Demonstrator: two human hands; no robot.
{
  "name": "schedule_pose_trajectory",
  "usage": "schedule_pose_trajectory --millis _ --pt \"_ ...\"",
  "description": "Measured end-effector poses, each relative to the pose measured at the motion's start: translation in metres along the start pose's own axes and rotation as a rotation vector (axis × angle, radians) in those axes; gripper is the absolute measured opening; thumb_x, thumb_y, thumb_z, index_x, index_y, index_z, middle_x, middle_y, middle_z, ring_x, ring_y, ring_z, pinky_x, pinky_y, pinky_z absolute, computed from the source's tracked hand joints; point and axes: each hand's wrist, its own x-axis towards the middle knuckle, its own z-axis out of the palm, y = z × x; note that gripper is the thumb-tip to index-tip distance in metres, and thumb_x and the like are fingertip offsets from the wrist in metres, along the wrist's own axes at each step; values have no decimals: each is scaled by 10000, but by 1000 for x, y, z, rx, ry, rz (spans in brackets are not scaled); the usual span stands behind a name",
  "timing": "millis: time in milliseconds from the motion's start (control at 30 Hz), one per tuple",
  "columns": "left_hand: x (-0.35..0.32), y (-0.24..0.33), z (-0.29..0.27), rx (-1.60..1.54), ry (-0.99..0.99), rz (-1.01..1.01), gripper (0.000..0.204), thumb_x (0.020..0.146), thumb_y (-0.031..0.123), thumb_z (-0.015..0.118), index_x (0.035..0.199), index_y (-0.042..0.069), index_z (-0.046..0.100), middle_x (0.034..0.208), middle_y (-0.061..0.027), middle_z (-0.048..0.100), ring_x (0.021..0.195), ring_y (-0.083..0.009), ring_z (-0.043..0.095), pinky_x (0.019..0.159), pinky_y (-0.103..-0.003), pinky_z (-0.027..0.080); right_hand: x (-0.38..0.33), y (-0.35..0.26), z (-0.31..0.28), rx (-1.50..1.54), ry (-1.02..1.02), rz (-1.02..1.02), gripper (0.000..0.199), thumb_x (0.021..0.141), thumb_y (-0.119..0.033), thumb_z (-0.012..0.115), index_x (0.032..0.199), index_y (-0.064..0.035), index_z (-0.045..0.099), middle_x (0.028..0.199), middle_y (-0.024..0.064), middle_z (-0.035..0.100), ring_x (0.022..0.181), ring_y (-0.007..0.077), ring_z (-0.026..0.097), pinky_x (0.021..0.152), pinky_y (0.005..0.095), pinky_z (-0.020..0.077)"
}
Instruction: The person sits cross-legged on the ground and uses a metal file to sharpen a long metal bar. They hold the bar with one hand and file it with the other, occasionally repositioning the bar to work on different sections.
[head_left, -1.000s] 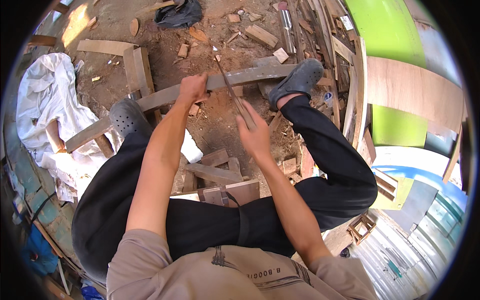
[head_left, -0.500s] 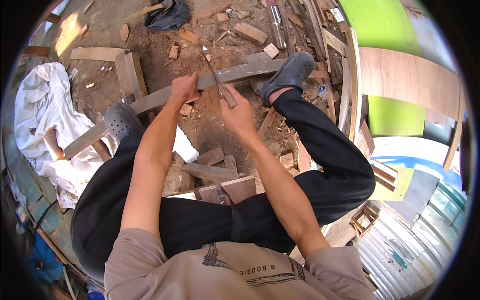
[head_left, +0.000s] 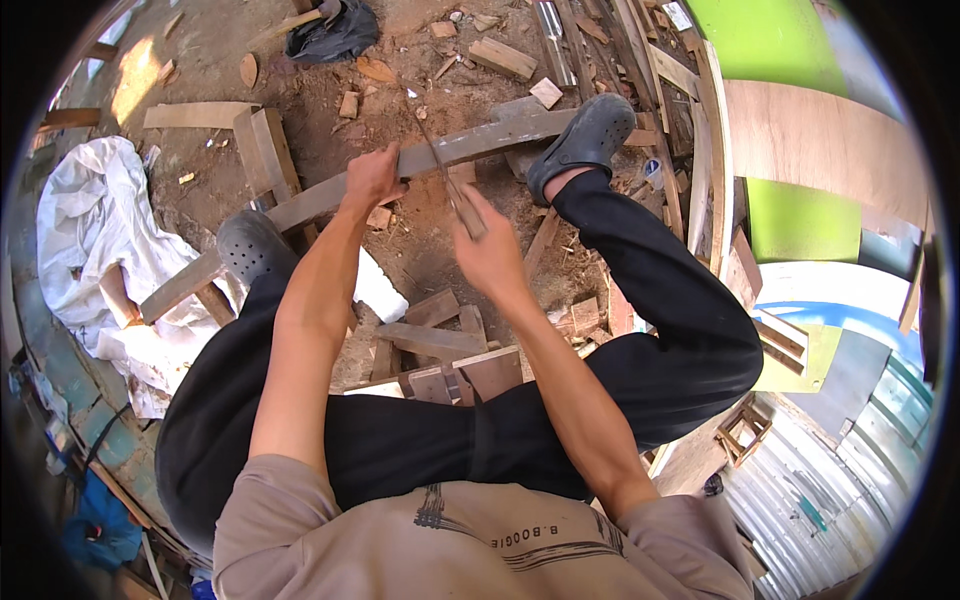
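You are gripping the wooden handle of a thin saw [head_left: 467,213] in your right hand [head_left: 488,250], the fingers closing fully around it. The saw's dark blade is crossing the long plank [head_left: 318,198] just right of your left hand [head_left: 374,178], its tip pointing past the plank's far side; how deep it is sitting in the wood you cannot tell from here. Your left hand is pressing on the plank, its fingers curling closed over the wood. The plank is stretching slantwise over the bare ground [head_left: 215,75], in front of your knees, its left end lying nearer to you than its right. Your left shoe [head_left: 255,245] and your right shoe [head_left: 583,148] are resting on it, one on each side of your hands. A white cloth [head_left: 100,220] is lying rumpled along the ground's left edge, beside the plank's left end, and a black plastic bag [head_left: 335,32] is lying toward the far edge. Between your legs, wood offcuts [head_left: 435,340] are piling up next to a white block [head_left: 378,290]. Long strips of wood [head_left: 712,160] are lining the ground's right edge.
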Motion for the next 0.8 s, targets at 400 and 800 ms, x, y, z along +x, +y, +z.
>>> schedule_pose_trajectory --millis 400,800 --pt "3 3 0 -11 -31 -1 633 645 316 833 1168 68 578 989 -177 715 971 -377 696 828 -472 562 7 -5 -6 -22 -15 59 555 834 -17 582 1388 -2 564 1270 244 661 1189 346 652 989 346 483" --pt "4 -1 -1 0 -39 12 613 653 324 838 1149 77 576 977 -174 717 938 -391 699 805 -487 561 8 1 0 1 16 -44 570 840 3 538 1410 -3 542 1265 268 654 1240 318 628 1013 336 463"
